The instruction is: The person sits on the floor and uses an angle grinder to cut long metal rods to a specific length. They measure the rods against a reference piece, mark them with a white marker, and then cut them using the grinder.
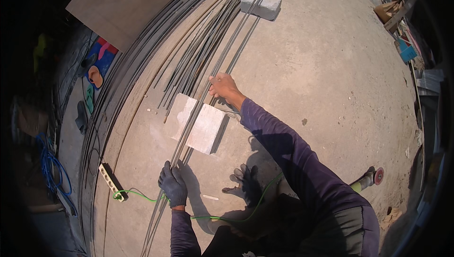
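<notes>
My left hand [173, 185], in a dark glove, is closed around a few long, thin steel bars [194, 120] that run diagonally over a pale block [206, 127] and a farther concrete block [260, 5]. Higher up the same bars, my bare right hand [224, 87] grips them just beyond the pale block. A loose dark glove [243, 184] lies on the concrete below that block. A green cable [142, 194] passes by my left hand from a white power strip [109, 181].
Bundles of more bars [208, 35] lie left and ahead, beside a brown board [104, 2]. Footwear [94, 75] and a coiled blue hose [49, 167] sit at the left. An angle grinder [369, 178] rests at lower right. Assorted scrap [392, 16] lines the right edge.
</notes>
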The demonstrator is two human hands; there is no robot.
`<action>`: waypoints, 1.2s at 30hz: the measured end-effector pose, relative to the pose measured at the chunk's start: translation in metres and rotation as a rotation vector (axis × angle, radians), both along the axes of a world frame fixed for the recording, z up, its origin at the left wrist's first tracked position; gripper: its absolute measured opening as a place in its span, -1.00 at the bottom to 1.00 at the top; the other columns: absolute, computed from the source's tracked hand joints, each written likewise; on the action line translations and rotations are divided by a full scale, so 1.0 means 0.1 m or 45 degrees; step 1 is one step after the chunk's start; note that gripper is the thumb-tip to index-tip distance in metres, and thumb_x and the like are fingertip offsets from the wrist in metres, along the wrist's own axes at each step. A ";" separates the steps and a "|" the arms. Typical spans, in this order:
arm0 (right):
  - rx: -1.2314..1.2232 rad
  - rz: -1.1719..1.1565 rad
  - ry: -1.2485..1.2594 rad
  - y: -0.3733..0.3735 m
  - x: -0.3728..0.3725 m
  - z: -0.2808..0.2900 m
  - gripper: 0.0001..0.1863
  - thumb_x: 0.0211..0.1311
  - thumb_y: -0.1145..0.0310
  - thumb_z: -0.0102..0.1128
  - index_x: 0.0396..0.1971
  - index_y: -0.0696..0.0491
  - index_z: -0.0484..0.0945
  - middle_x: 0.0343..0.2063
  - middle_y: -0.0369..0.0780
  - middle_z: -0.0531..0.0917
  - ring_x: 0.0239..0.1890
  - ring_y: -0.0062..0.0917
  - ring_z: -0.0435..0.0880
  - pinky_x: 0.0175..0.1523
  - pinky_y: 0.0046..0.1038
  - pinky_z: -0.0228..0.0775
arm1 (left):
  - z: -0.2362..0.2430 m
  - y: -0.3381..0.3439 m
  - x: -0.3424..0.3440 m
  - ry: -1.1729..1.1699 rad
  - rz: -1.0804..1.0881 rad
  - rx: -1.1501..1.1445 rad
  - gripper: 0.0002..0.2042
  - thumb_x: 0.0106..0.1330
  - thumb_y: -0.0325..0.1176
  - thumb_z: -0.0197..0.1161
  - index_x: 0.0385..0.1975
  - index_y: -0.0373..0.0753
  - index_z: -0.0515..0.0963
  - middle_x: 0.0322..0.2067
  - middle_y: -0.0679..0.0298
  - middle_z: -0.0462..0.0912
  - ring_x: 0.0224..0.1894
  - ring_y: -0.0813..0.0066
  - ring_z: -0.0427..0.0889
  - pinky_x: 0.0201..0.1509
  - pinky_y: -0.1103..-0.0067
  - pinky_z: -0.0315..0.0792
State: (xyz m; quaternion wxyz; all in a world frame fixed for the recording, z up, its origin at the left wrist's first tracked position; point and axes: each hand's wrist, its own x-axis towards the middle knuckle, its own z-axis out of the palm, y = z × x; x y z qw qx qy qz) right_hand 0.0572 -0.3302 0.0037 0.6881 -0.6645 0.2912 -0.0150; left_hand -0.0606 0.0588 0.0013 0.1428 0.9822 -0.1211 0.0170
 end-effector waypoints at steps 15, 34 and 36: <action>-0.005 -0.034 -0.006 -0.10 0.01 -0.06 -0.67 0.51 0.22 0.13 -0.41 0.16 0.49 -0.44 -0.11 0.71 -0.49 -0.50 0.69 -0.43 -0.47 0.51 | -0.11 0.06 0.11 -0.096 -0.206 0.104 -0.65 0.47 -0.25 0.09 0.15 -0.26 0.43 -0.24 0.03 0.59 -0.17 -0.01 0.60 -0.10 0.19 0.46; -0.597 0.593 0.027 0.12 -0.83 0.23 -0.60 0.54 0.07 0.10 -0.39 0.08 0.54 -0.54 -0.33 0.58 -0.52 -0.74 0.46 -0.44 -0.61 0.23 | -0.23 0.20 0.15 0.052 -0.088 0.031 -0.57 0.40 0.11 0.20 -0.18 -0.20 0.52 -0.32 0.13 0.64 -0.27 0.14 0.72 -0.20 0.26 0.59; -0.723 0.974 0.101 0.62 -1.20 0.36 -0.65 0.51 0.15 0.17 -0.40 0.11 0.53 -0.57 -0.34 0.54 -0.53 -0.72 0.41 -0.41 -0.56 0.28 | -0.26 0.20 0.15 0.046 -0.096 0.044 -0.58 0.40 0.10 0.21 -0.15 -0.20 0.52 -0.28 0.13 0.63 -0.22 0.15 0.71 -0.20 0.26 0.59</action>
